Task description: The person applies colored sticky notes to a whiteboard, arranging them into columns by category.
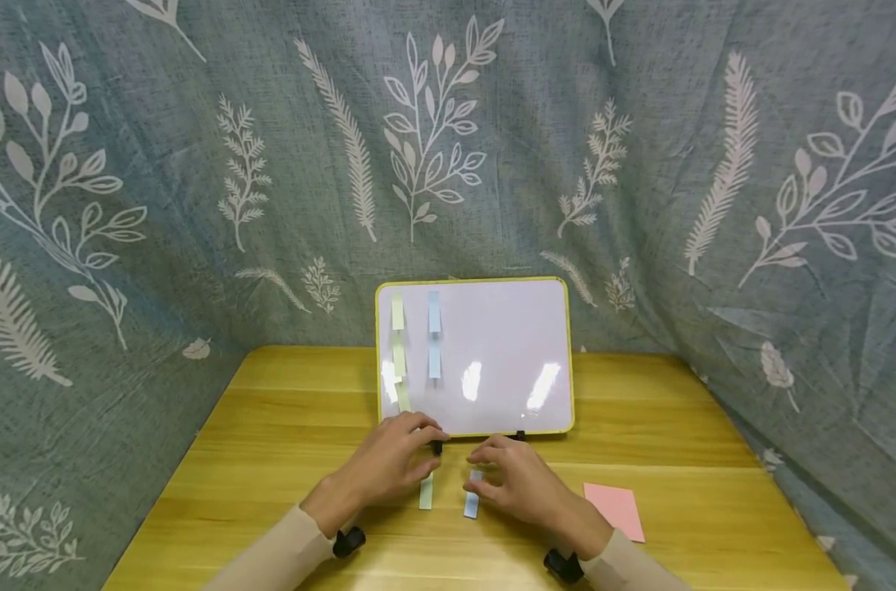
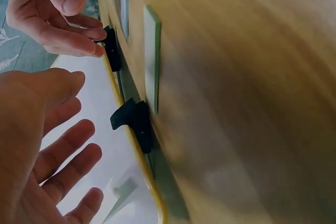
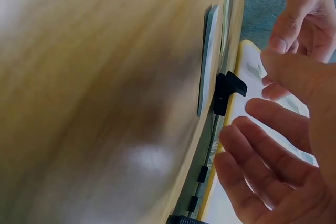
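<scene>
My left hand (image 1: 392,460) hovers by the whiteboard's (image 1: 503,328) lower edge, fingers relaxed and apart, holding nothing in the left wrist view. Below its fingertips a narrow pad of pale green sticky notes (image 1: 426,494) lies on the table. My right hand (image 1: 522,484) is beside a narrow blue sticky-note pad (image 1: 472,502), overlapping it in the head view. Its loosely bent fingers (image 3: 262,166) hold nothing in the right wrist view. On the board, three pale green notes (image 1: 398,313) run down the left side, the lowest partly behind my left hand. Two blue notes (image 1: 435,312) hang alongside.
The yellow-rimmed board stands tilted on black feet (image 2: 139,124) at the back of the wooden table (image 1: 271,460). A square pink sticky-note pad (image 1: 616,510) lies right of my right hand. Patterned grey-blue cloth (image 1: 492,180) hangs behind and on both sides.
</scene>
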The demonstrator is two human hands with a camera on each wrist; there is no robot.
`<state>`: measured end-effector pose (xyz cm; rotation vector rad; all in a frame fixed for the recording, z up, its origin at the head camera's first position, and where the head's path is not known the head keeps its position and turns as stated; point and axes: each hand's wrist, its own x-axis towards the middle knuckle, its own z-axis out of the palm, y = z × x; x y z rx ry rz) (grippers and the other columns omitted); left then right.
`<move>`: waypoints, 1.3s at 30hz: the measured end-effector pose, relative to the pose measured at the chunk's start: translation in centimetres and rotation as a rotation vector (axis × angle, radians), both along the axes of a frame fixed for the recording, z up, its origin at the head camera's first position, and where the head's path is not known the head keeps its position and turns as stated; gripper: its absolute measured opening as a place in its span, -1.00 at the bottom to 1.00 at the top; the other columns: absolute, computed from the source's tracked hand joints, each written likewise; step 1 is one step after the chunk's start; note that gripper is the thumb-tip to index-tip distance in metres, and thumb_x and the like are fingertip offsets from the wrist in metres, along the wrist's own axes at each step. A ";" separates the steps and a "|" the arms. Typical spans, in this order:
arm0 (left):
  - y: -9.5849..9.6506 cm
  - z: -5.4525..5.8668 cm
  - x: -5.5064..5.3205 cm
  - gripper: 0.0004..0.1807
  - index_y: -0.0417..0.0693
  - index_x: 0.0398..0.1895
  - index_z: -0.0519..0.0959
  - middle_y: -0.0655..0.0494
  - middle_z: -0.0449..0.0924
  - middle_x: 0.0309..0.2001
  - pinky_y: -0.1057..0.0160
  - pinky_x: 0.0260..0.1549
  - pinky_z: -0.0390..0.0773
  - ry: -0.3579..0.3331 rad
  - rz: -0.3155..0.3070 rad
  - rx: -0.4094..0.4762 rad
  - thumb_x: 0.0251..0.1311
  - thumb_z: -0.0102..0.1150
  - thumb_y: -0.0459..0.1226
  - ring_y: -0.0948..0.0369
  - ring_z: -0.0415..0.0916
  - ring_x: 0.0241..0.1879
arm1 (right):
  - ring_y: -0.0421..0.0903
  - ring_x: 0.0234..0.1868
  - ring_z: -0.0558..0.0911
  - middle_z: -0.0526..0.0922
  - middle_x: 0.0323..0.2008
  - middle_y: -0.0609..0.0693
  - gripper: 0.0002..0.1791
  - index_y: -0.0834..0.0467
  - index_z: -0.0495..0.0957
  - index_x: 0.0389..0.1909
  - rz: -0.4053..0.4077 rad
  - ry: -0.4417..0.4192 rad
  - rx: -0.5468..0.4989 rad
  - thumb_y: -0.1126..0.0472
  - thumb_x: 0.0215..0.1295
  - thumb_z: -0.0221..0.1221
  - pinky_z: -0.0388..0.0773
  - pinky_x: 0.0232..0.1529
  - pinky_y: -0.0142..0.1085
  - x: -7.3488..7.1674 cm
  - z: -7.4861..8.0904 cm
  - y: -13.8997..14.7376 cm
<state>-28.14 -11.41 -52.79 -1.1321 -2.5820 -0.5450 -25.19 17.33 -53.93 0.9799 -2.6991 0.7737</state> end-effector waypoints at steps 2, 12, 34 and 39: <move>0.0 -0.2 0.1 -0.59 0.09 0.35 0.81 0.13 0.77 0.30 -0.09 0.36 0.74 -0.004 -0.006 -0.016 0.53 0.59 -0.12 0.10 0.74 0.29 | -0.03 0.10 0.87 0.89 0.11 0.01 -0.62 0.20 0.89 0.15 0.025 -0.014 0.014 0.05 0.50 0.60 0.87 0.11 -0.14 0.1 -0.1 0.0; 0.1 -1.4 0.7 -0.61 0.04 0.30 0.82 0.08 0.80 0.26 -0.10 0.35 0.75 -0.050 -0.049 -0.034 0.51 0.61 -0.12 0.06 0.75 0.27 | -0.08 0.13 0.81 0.85 0.10 -0.03 -0.53 0.15 0.90 0.09 0.071 -0.079 0.078 -0.13 0.43 0.65 0.83 0.16 -0.16 0.3 -0.6 -0.2; 1.1 -1.5 1.4 -0.64 0.12 0.30 0.84 0.16 0.77 0.28 -0.05 0.35 0.75 -0.146 -0.054 -0.127 0.58 0.54 -0.02 0.15 0.72 0.29 | -0.08 0.14 0.79 0.79 0.14 0.01 -0.53 0.21 0.90 0.07 0.116 -0.028 0.092 -0.01 0.32 0.73 0.83 0.18 -0.20 0.6 -0.8 -0.1; 1.2 -1.7 1.5 -0.65 0.15 0.31 0.83 0.18 0.77 0.29 -0.08 0.32 0.75 -0.155 -0.055 -0.143 0.59 0.52 -0.01 0.14 0.71 0.32 | -0.07 0.15 0.80 0.80 0.15 0.03 -0.55 0.21 0.90 0.08 0.124 -0.035 0.093 -0.01 0.37 0.70 0.83 0.17 -0.20 0.5 -0.9 0.1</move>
